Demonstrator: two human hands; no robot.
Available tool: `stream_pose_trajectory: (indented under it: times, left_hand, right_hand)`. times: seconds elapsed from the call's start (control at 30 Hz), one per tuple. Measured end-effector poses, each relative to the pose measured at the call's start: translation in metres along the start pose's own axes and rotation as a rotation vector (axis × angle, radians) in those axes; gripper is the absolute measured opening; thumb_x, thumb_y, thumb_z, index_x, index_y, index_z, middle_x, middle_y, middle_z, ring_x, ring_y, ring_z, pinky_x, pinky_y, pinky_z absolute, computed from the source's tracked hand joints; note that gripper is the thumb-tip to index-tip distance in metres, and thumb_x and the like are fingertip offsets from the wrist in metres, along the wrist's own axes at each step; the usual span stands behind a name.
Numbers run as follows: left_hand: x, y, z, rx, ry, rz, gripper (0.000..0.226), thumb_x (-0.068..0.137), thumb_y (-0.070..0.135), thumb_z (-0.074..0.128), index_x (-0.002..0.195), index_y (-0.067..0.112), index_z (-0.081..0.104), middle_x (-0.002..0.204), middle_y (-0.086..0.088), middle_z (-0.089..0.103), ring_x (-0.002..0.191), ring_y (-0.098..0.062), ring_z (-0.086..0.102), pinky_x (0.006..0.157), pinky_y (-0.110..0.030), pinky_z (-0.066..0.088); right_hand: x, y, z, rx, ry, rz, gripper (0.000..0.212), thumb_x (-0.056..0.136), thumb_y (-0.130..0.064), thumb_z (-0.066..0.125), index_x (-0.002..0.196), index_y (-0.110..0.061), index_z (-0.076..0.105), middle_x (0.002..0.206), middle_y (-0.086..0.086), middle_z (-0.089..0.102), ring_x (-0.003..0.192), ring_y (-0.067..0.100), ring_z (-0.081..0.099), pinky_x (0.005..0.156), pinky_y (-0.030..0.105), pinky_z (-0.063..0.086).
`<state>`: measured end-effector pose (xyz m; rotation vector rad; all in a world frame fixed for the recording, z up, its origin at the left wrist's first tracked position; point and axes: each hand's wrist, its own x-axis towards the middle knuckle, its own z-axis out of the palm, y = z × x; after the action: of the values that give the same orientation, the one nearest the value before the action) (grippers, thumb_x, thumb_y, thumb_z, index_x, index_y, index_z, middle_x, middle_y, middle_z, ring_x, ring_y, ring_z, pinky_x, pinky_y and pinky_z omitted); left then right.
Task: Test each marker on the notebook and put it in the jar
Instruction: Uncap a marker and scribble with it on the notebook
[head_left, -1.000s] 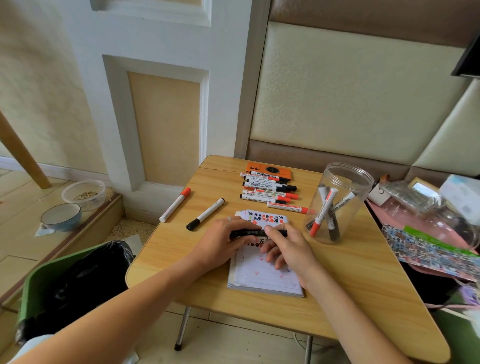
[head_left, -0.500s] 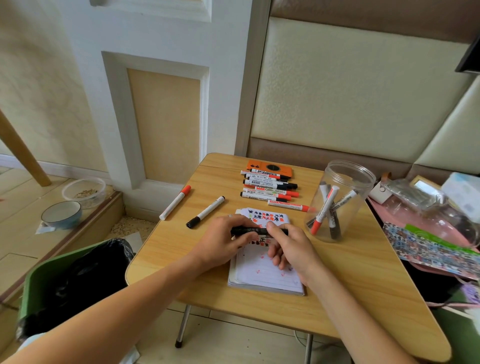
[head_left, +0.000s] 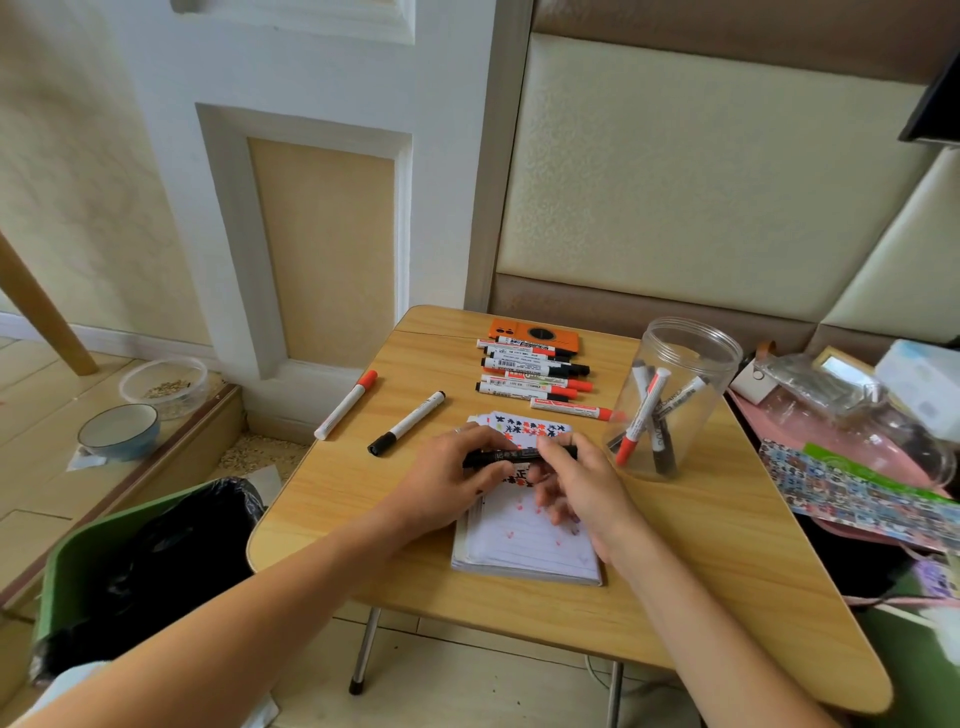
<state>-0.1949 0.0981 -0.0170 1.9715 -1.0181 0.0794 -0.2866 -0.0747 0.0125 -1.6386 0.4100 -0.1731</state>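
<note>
A black marker lies level over the notebook, held at its left end by my left hand and at its right end by my right hand. The notebook page carries red and black test marks. At the right of the table stands a clear jar with several markers in it. A row of several markers lies at the back. To the left lie two loose ones, a red-capped marker and a black-capped marker.
An orange phone lies behind the marker row. A green bin with a black liner stands left of the wooden table. Two bowls sit on the floor step. Bags and clutter crowd the right side.
Both hands keep the black marker over the notebook. My right-hand fingers have shifted slightly and look blurred.
</note>
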Motion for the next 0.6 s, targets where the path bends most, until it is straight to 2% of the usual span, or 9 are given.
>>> stream_pose_trajectory:
  times: [0.1,0.17,0.23,0.33,0.43,0.53,0.6]
  left_hand:
    - [0.002,-0.007,0.005,0.183,-0.051,-0.045,0.043,0.088,0.049,0.071,0.124,0.029,0.058,0.117,0.01,0.056,0.113,-0.012,0.049,0.099,-0.038,0.046]
    - [0.004,-0.009,0.007,0.264,-0.084,-0.094,0.054,0.087,0.056,0.068,0.131,0.029,0.051,0.128,0.008,0.052,0.123,-0.015,0.042,0.107,-0.043,0.038]
    - [0.005,-0.01,0.008,0.311,-0.111,-0.118,0.059,0.087,0.06,0.062,0.136,0.03,0.047,0.137,0.007,0.047,0.131,-0.015,0.036,0.112,-0.042,0.03]
    - [0.002,-0.012,0.011,0.374,-0.127,-0.105,0.064,0.085,0.068,0.044,0.137,0.031,0.049,0.142,0.009,0.044,0.137,-0.012,0.032,0.111,-0.039,0.024]
    - [0.0,-0.012,0.015,0.396,-0.113,-0.107,0.07,0.081,0.07,0.032,0.137,0.031,0.05,0.142,0.009,0.045,0.136,-0.013,0.033,0.111,-0.039,0.023]
    - [-0.001,-0.009,0.016,0.408,-0.106,-0.106,0.07,0.083,0.069,0.027,0.137,0.031,0.05,0.143,0.008,0.044,0.136,-0.013,0.033,0.113,-0.039,0.022]
    - [-0.002,-0.007,0.016,0.427,-0.108,-0.099,0.071,0.085,0.069,0.022,0.137,0.031,0.05,0.144,0.007,0.044,0.135,-0.013,0.033,0.113,-0.039,0.021]
  right_hand:
    - [0.001,-0.01,-0.004,0.046,0.064,-0.038,0.011,0.102,-0.017,0.063,0.106,-0.008,0.057,0.092,0.018,0.072,0.065,0.019,0.071,0.056,0.028,0.055]
    - [0.001,-0.021,-0.012,0.049,0.149,-0.142,0.014,0.099,-0.01,0.066,0.109,-0.007,0.056,0.1,0.017,0.071,0.073,0.021,0.075,0.063,0.027,0.06]
    - [0.0,-0.036,-0.023,-0.039,0.266,-0.299,0.018,0.097,-0.011,0.068,0.109,-0.012,0.055,0.101,0.012,0.071,0.077,0.021,0.076,0.066,0.03,0.061]
    - [-0.001,-0.065,-0.043,-0.293,0.478,-0.611,0.016,0.098,-0.017,0.066,0.11,-0.019,0.055,0.097,-0.003,0.07,0.081,0.016,0.073,0.07,0.033,0.06]
    - [-0.002,-0.099,-0.063,-0.401,0.653,-0.917,0.015,0.102,-0.013,0.057,0.116,-0.009,0.052,0.098,-0.001,0.065,0.082,0.017,0.067,0.071,0.034,0.055]
    - [0.001,-0.126,-0.079,-0.515,0.822,-1.065,0.02,0.103,-0.008,0.05,0.12,0.001,0.051,0.101,0.008,0.06,0.087,0.015,0.057,0.075,0.023,0.045]
    - [0.006,-0.137,-0.087,-0.563,0.865,-1.09,0.021,0.104,-0.008,0.046,0.122,0.002,0.05,0.105,0.012,0.06,0.088,0.015,0.055,0.073,0.015,0.041]
